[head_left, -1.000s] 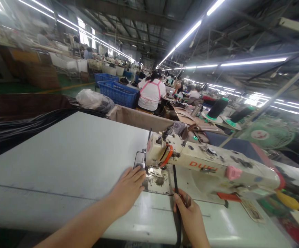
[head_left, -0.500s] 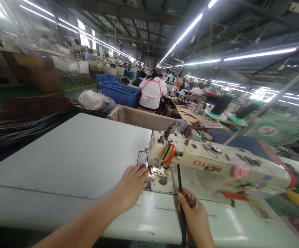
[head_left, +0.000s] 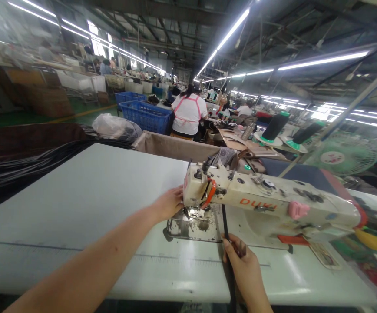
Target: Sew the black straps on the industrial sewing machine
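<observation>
black strip (head_left: 225, 222) pinched in the nearly closed right hand (head_left: 244, 263), the nearer one; long axis runs forward, away, beneath the sewing machine's arm (head_left: 240, 195), over the pale surface (head_left: 126, 182). left hand (head_left: 168, 204) beside machine head, fingertips hidden; cannot tell opening or hold.
</observation>
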{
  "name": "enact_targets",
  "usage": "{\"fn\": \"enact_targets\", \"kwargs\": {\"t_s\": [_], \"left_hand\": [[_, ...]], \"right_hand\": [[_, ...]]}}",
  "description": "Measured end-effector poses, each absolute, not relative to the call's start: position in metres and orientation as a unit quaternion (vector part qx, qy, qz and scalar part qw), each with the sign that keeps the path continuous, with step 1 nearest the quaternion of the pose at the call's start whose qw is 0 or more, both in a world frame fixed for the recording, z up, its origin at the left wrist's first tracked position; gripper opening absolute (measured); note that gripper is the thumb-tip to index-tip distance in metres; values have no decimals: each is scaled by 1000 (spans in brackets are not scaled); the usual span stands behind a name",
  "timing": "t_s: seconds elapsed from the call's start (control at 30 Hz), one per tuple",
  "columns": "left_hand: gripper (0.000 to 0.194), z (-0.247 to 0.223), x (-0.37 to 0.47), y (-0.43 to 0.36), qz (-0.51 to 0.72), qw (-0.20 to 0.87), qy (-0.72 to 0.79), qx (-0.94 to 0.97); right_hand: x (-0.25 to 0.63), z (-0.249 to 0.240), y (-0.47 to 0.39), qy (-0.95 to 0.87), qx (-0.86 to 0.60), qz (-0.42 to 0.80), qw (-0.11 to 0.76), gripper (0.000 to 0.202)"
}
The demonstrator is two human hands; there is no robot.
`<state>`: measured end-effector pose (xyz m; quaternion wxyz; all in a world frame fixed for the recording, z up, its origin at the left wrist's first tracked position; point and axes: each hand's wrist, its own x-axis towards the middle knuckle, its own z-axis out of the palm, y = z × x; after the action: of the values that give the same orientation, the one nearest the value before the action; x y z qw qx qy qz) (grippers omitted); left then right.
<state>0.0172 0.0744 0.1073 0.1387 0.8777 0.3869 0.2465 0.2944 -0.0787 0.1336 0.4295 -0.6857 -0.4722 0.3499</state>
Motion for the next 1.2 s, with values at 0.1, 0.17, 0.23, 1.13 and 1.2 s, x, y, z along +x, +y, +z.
{"fn": "enact_targets", "kwargs": {"t_s": [0.1,0.17,0.23,1.13,1.2], "left_hand": [[35,106,14,72,251,134,397,872],[32,107,10,71,250,136,402,871],[26,108,7,72,245,141,399,872],[7,124,3,53,226,202,505,808],[9,125,2,45,223,225,504,804]], "right_hand": [[295,132,-78,-471,-686,355,426,59],[295,132,-78,-475,-687,353,422,60],[295,133,-77,-479,-687,353,419,60],[294,136,-80,-494,-676,356,414,54],[295,134,-80,-492,-677,357,415,55]]}}
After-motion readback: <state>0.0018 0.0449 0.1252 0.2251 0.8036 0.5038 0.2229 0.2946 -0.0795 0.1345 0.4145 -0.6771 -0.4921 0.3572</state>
